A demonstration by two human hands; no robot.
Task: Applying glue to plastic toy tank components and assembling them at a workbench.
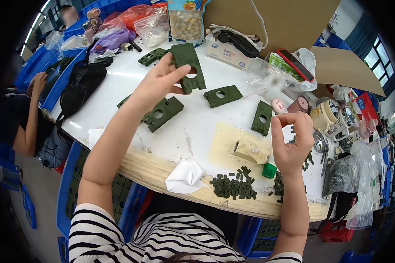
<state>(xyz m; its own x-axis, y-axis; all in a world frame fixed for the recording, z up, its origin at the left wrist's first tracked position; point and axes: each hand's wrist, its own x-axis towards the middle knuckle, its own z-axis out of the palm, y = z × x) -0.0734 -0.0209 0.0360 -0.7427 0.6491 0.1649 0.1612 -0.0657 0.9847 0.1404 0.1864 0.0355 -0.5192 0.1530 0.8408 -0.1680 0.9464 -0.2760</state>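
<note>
My left hand (156,83) is raised over the far middle of the white table, gripping a dark green plastic toy-tank hull plate (188,57) with a round hole. To the right, my right hand (292,142) hangs above the table, thumb and forefinger pinched together; whatever may be between them is too small to see. Similar green hull plates lie between and around the hands, among them one in the middle (229,94), one near the right hand (261,117) and one under the left forearm (163,115). Small green plastic pieces (233,186) are heaped at the near edge.
A tape-wrapped cream container (251,150) with a green cap (269,171) lies by the heap, beside crumpled white paper (185,176). Mugs (324,115), a tissue box (226,55) and a snack bag (186,19) stand farther back. Another person's hand (39,81) is at left.
</note>
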